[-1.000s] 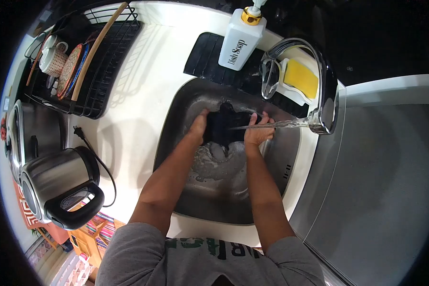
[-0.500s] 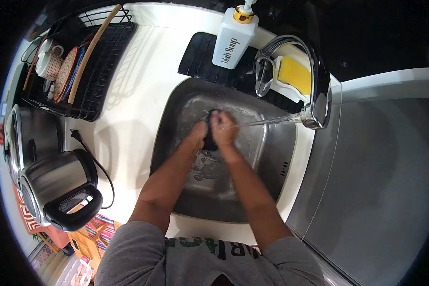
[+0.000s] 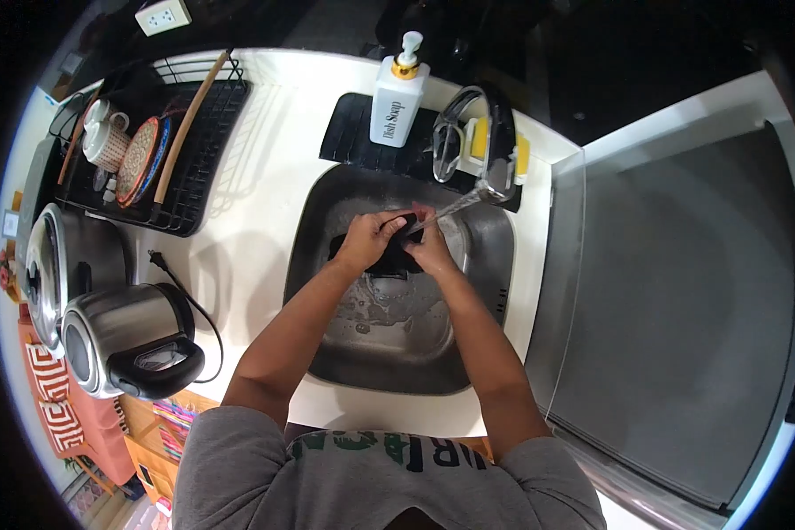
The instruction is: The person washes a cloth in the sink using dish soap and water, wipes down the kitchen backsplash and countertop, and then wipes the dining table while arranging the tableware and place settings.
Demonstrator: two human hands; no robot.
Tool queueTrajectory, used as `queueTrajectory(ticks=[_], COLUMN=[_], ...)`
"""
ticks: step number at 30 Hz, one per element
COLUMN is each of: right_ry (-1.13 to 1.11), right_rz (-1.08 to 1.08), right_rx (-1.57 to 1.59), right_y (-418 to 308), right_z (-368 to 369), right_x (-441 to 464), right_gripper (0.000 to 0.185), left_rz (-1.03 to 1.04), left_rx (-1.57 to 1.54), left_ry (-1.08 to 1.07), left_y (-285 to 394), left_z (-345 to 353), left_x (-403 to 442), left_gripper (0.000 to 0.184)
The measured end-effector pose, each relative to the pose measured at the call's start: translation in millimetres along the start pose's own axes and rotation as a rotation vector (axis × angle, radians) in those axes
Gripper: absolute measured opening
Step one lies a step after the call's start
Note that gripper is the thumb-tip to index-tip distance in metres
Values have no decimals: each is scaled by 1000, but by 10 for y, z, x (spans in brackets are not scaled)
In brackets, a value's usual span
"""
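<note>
A wet black cloth (image 3: pixel 387 260) is held over the metal sink (image 3: pixel 389 358), under the stream from the chrome faucet (image 3: pixel 502 150). My left hand (image 3: pixel 368 238) grips its upper left part, thumb and fingers pinched together. On the right, my right hand (image 3: pixel 430 247) holds the other side, with the water running onto the cloth and fingers. Something reddish shows at the right fingertips; I cannot make out what it is. Soapy water and bubbles lie on the sink floor below the cloth.
Behind the sink, a white dish soap bottle (image 3: pixel 399 106) and a yellow sponge (image 3: pixel 480 140) stand on a black mat (image 3: pixel 349 132). To the left are a dish rack (image 3: pixel 190 168) with cups and plates, a kettle (image 3: pixel 132 336), its black cord (image 3: pixel 185 291) and a lidded pot (image 3: pixel 49 274).
The hands were wide apart on the spread cloth, then came together on it bunched. Now they hold it raised and partly spread under the water. The view has shifted.
</note>
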State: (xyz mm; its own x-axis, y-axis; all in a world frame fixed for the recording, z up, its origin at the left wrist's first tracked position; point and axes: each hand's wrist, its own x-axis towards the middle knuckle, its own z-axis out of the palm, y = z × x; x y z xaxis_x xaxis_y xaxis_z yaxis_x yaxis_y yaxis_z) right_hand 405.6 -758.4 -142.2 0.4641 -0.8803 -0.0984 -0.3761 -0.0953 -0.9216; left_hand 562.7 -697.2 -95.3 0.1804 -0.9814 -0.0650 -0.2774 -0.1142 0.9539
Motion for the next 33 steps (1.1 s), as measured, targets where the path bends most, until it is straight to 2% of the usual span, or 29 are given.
queueTrajectory(ticks=[1, 4, 5, 7, 9, 10, 12, 14, 15, 17, 18, 20, 21, 22, 24, 25, 26, 28, 29, 32, 33], right_ry=[10, -272, -302, -306, -313, -299, -277, -238, -235, -166, -157, -297, -308, -300, -391, -352, -347, -172, -147, -205, -244], right_rz=[-8, -207, 9, 2, -2, 69, 132, 156, 149, 138, 137, 131, 50, 47, -124, -112, -111, -82, -65, -152, -90], right_rx=[3, 131, 179, 92, 6, -34, -69, 245, 251, 460, 465, 351, 162, 166, 29, 94, 99, 414, 396, 595, 529], right_y=[-190, -759, -753, -745, -683, -613, -643, -695, -805, -1046, -1165, -1402, -1513, -1496, -1443, -1406, -1441, -1560, -1530, -1313, -1250], right_z=[-61, -274, -301, -395, -406, -382, -405, -460, -482, -577, -628, -700, -738, -735, -685, -676, -673, -668, -657, -472, -429], right_x=[17, 42, 24, 12, 0, -16, -62, -94, -88, -81, -60, -10, 15, 59, 132, 145, 108, -9, -42, -101, -138], right_gripper=[47, 53, 37, 33, 29, 26, 25, 32, 32, 28, 28, 46, 40, 40, 36, 23, 23, 26, 32, 43, 50], left_rz=[43, 97, 103, 82, 91, 92, 79, 83, 89, 84, 87, 230, 264, 269, 147, 289, 290, 149, 221, 335, 384], left_rx=[-25, -1, 4, -310, -331, -356, -540, -475, -468, -176, -171, 446, 430, 435, 159, 177, 180, 308, 321, 213, 143], left_ry=[-28, 10, 5, -4, 28, 61, 87, 97, 95, -19, -28, -43, -91, -96, -168, -94, -100, -94, 35, 136, 152], left_y=[100, 343, 430, 609, 827, 929, 1142, 1139, 1083, 895, 751, 534, 609, 677, 925, 918, 1004, 1240, 1259, 1148, 1261], left_z=[-35, -127, -152, -211, -291, -339, -452, -537, -582, -617, -572, -471, -441, -396, -366, -334, -352, -427, -410, -468, -510], left_x=[-20, -73, -98, -104, -134, -157, -185, -158, -132, -99, -76, -61, -53, -41, -37, -9, -8, -27, -22, 58, 36], left_gripper=[25, 24, 24, 24, 24, 23, 29, 35, 35, 53, 53, 78, 94, 94, 93, 74, 74, 44, 21, 19, 16])
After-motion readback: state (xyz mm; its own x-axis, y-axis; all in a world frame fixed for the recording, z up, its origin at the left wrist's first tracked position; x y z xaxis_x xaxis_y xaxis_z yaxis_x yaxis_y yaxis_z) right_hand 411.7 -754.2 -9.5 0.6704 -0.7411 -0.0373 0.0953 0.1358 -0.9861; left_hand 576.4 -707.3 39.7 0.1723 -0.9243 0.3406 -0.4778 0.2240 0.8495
